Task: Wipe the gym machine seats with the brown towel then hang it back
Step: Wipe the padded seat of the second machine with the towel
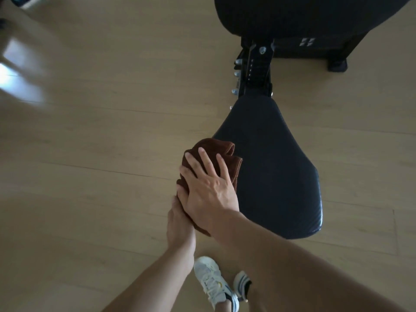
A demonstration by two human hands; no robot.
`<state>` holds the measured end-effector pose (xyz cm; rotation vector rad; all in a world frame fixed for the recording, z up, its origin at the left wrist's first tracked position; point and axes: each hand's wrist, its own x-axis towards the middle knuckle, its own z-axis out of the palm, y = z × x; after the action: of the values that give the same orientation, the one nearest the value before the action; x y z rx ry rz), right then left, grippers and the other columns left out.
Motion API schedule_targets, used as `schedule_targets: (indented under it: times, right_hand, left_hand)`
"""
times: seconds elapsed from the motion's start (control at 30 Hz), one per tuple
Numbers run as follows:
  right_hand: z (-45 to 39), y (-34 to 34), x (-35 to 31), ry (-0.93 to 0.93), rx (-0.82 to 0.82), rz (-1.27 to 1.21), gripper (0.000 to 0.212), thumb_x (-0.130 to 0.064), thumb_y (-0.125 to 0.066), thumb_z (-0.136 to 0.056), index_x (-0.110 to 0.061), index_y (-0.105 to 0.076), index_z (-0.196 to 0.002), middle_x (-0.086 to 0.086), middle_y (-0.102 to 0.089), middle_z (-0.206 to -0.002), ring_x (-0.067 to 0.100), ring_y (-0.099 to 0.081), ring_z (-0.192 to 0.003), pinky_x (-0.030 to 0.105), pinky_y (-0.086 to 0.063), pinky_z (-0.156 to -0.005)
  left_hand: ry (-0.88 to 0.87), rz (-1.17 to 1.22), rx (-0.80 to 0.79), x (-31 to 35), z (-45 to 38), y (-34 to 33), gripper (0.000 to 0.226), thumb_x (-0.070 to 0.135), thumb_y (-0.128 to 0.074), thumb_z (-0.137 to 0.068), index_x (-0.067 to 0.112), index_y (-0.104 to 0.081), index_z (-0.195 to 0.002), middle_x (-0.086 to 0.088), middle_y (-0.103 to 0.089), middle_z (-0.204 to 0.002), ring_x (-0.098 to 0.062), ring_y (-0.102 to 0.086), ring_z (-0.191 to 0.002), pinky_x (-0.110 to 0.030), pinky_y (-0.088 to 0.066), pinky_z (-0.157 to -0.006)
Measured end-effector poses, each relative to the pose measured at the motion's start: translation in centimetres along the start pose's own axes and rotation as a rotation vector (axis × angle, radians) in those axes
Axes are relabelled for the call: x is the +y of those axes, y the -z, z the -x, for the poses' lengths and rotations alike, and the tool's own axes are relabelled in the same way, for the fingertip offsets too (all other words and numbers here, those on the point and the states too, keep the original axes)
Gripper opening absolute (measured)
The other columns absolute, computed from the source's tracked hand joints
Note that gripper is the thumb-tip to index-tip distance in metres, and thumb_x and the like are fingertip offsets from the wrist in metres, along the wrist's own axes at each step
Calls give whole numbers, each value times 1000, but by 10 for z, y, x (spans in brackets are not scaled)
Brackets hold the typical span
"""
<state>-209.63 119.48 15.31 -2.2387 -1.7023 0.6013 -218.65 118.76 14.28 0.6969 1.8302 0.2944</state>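
A bunched brown towel (210,149) lies at the left edge of the black padded gym seat (274,167). My right hand (208,188) rests flat on top of the towel, fingers spread, pressing it down. My left hand (179,224) sits under and behind the right one, gripping the towel's lower end beside the seat edge; its fingers are mostly hidden. The seat widens toward me and narrows toward the machine's frame.
A black metal adjustment post with bolts (254,70) joins the seat to a second black pad (304,14) at the top. Light wooden floor (101,154) spreads to the left. My white sneakers (213,282) stand below the hands.
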Motion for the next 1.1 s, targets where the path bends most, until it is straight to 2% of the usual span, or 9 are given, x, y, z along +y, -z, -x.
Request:
schedule_targets:
  times: [0.17,0.23,0.3,0.43,0.6,0.73,0.93,1.03,1.1]
  right_hand:
    - [-48,5,10,91,-89,104,44,-42,-31,-98,-23,-70,-100,-4,-67,-115,22,-42,-133,49,-10,-121]
    - [-66,11,16,71,-121,110,44,-43,-31,-97,-22,-68,-84,-3,-67,-94,22,-54,-109,46,-21,-116]
    - [-82,19,27,37,-114,119,47,-45,-31,-96,-21,-66,-77,-1,-67,-86,23,-55,-97,43,-28,-110]
    - [-103,35,66,-23,-25,166,47,-48,-32,-98,-21,-68,-84,1,-70,-100,23,-54,-110,41,-25,-113]
    - [-116,49,109,-42,59,209,49,-54,-29,-103,-25,-68,-109,-7,-65,-124,18,-40,-133,40,-14,-121]
    - [-111,53,123,-131,198,160,47,-51,-30,-104,-31,-65,-128,-12,-50,-148,21,-19,-149,40,-5,-123]
    - [-80,49,126,-232,287,107,46,-42,-37,-105,-23,-50,-145,-5,-39,-158,19,-14,-153,38,-1,-125]
    - [-61,44,124,-246,249,35,53,-41,-34,-105,-20,-38,-153,-2,-27,-164,19,-2,-155,35,2,-125]
    - [-71,47,124,-255,175,62,60,-46,-30,-102,-21,-28,-157,-2,-17,-167,20,5,-155,37,3,-125]
  left_hand:
    - [-175,-83,150,19,0,1,47,51,-36,-100,26,-50,-138,-6,-58,-136,-26,-57,-116,-35,-41,-90]
    - [-324,-147,160,22,-2,0,47,52,-37,-98,29,-48,-137,-4,-57,-138,-27,-56,-122,-43,-47,-99]
    - [-483,-231,150,25,-4,-3,44,49,-37,-98,30,-49,-137,0,-56,-139,-24,-54,-125,-49,-47,-102]
    - [-677,-466,76,42,-6,-19,44,40,-37,-102,30,-44,-144,7,-50,-146,-15,-46,-134,-36,-38,-111]
    - [-811,-768,-20,79,-16,-52,50,41,-37,-101,37,-31,-151,8,-40,-153,-19,-42,-136,-45,-39,-111]
    - [-895,-919,-151,104,-27,-68,52,41,-32,-102,38,-24,-154,7,-40,-152,-20,-45,-133,-44,-40,-109]
    - [-1046,-927,-210,104,-27,-65,49,42,-33,-103,39,-28,-152,11,-33,-158,-16,-41,-138,-37,-37,-113]
    - [-873,-700,-249,112,-31,-62,41,40,-36,-104,41,-46,-143,14,-46,-150,-13,-46,-135,-27,-39,-108]
    - [-820,-707,-266,118,-33,-63,39,39,-39,-103,43,-48,-141,15,-50,-146,-12,-51,-131,-25,-43,-103]
